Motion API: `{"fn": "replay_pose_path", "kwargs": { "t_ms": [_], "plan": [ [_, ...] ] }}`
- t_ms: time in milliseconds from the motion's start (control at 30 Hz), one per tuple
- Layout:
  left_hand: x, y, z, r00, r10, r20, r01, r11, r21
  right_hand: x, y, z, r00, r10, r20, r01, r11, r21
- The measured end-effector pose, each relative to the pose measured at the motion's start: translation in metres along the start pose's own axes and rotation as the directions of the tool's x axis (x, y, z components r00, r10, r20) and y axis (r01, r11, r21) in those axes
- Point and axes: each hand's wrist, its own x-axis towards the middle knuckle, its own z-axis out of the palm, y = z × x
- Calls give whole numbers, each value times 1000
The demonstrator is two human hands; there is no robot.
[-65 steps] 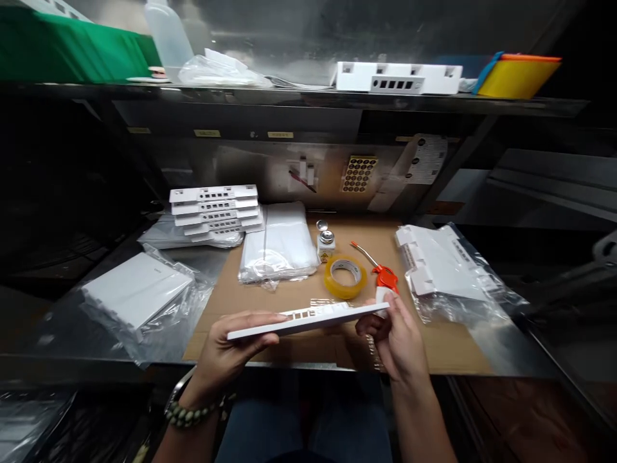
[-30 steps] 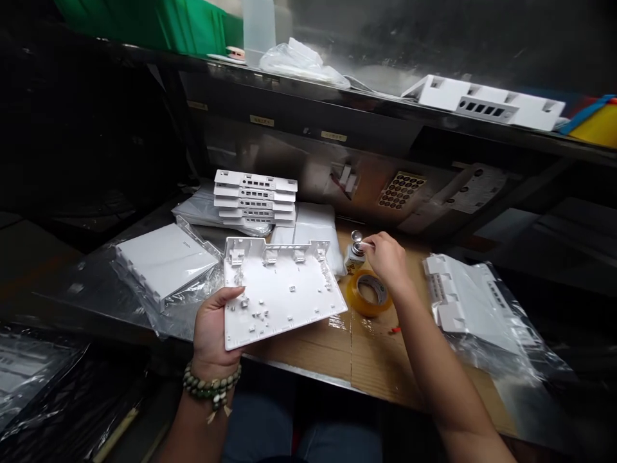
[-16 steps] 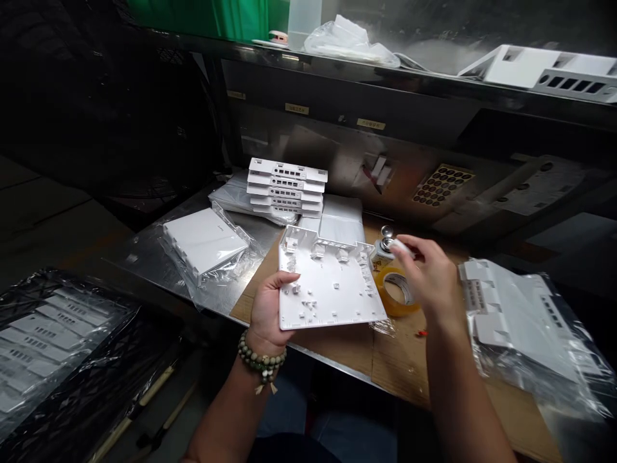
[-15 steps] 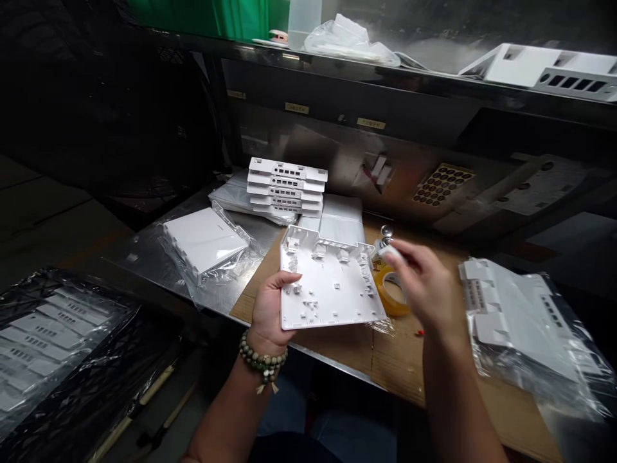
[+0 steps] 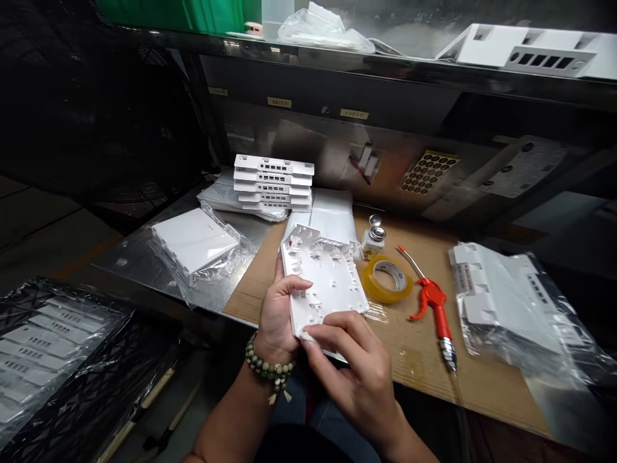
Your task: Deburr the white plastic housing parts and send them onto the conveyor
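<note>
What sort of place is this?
Probably a factory or workshop bench. A stack of matching white casings with port holes stands on it, a red air gun lies beside a roll of tape, and more casings lie bagged at the right.

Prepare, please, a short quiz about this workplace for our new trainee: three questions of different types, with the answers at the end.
1. True or false: the left hand holds the white shell with its inner side turned away from the camera.
2. Which thing stands just behind the yellow tape roll, as the camera sees it?
A) the green bin
B) the small bottle with a metal top
C) the red blow gun
3. Fill in "near" or "far": the right hand is at the shell's ____ edge, seen from the person.

Key: 1 false, the inner side shows; 2 B; 3 near.
</note>
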Motion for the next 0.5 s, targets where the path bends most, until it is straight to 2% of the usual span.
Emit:
{"fn": "replay_pose_path", "kwargs": {
  "t_ms": [67,233,500],
  "plan": [
    [-1,-1,4,998,62,-18,-61,998,21,0,-2,-1,1000,5,-23,-5,1000,-2],
    [-1,0,7,995,97,-31,-96,994,43,-1,-3,0,1000,-27,-11,26,999,-27],
    [-2,0,9,986,163,-37,-162,986,27,-1,-5,5,997,43,-65,-41,999,29]
  ]
}}
